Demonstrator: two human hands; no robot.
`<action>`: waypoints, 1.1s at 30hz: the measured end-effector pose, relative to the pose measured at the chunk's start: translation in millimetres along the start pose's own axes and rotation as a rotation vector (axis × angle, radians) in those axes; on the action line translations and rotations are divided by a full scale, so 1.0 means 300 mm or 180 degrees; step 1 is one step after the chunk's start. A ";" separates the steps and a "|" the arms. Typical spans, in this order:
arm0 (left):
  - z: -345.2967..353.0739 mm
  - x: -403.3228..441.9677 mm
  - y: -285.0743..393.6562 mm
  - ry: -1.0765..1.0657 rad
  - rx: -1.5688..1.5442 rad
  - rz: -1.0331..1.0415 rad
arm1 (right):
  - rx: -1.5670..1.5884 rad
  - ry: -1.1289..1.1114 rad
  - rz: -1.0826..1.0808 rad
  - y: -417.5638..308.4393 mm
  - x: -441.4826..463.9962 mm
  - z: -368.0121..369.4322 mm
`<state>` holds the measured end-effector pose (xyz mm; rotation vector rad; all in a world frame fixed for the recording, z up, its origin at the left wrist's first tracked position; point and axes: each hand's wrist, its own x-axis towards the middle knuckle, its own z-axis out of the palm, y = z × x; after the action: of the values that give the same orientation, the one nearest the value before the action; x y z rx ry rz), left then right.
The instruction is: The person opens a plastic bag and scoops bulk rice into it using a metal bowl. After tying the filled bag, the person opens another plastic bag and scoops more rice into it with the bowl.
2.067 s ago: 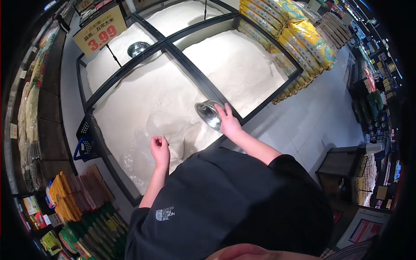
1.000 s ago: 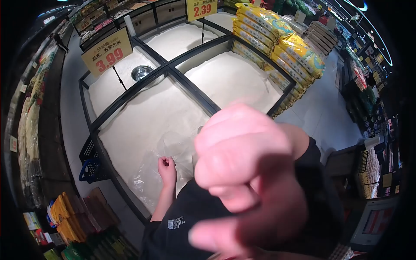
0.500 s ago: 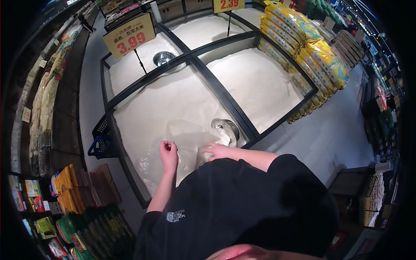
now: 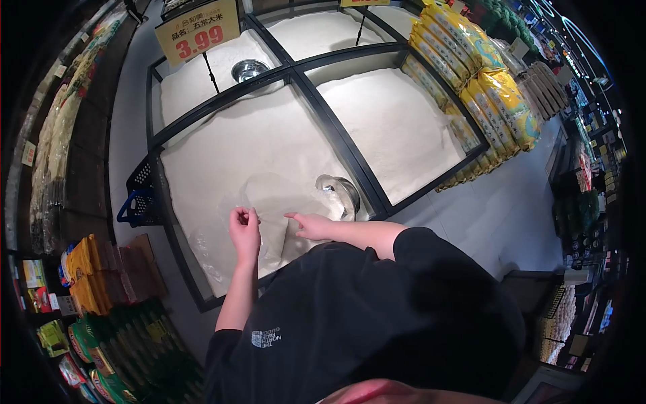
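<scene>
My left hand (image 4: 245,227) is closed in a pinch on the edge of a clear plastic bag (image 4: 269,202), which lies over the white rice (image 4: 229,148) in the near bin. Just right of the bag's opening is my right hand (image 4: 309,226), its index finger stretched out toward the bag and no object visible in it. Beyond my right wrist, a shiny metal bowl (image 4: 348,195) rests tilted in the rice by the bin's black frame. How full the bag is cannot be made out.
Black dividers (image 4: 331,124) separate the rice bins. A second metal bowl (image 4: 249,69) sits in the back left bin near a price sign (image 4: 198,32). Yellow rice sacks (image 4: 501,111) are stacked at the right. A blue-handled basket (image 4: 142,202) stands left of the bins.
The right hand has let go of the metal bowl, which now rests in the rice, and has moved left beside the bag. The left hand still pinches the bag.
</scene>
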<state>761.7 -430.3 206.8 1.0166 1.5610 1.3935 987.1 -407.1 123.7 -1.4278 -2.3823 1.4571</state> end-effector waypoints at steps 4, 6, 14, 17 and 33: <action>-0.027 -0.029 0.034 0.0020 0.0197 -0.0030 | 0.0827 0.1159 0.0661 -0.064 0.017 -0.054; -0.039 -0.047 0.027 0.0047 0.0057 -0.0058 | 0.0567 0.0946 0.0349 -0.022 0.066 -0.105; -0.058 -0.044 0.055 0.0153 0.0339 -0.0008 | -0.1176 0.2005 -0.0521 0.048 -0.143 -0.208; -0.059 -0.046 0.066 0.0242 0.0770 0.0114 | -0.1410 0.2393 0.0648 0.099 -0.236 -0.274; 0.076 -0.077 0.107 -0.0156 0.1651 0.0826 | 0.2470 0.2001 0.1625 0.443 -0.239 -0.195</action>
<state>793.2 -441.3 237.9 1.5965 1.8509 1.1337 1145.7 -395.3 93.0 -1.8919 -0.9669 1.4396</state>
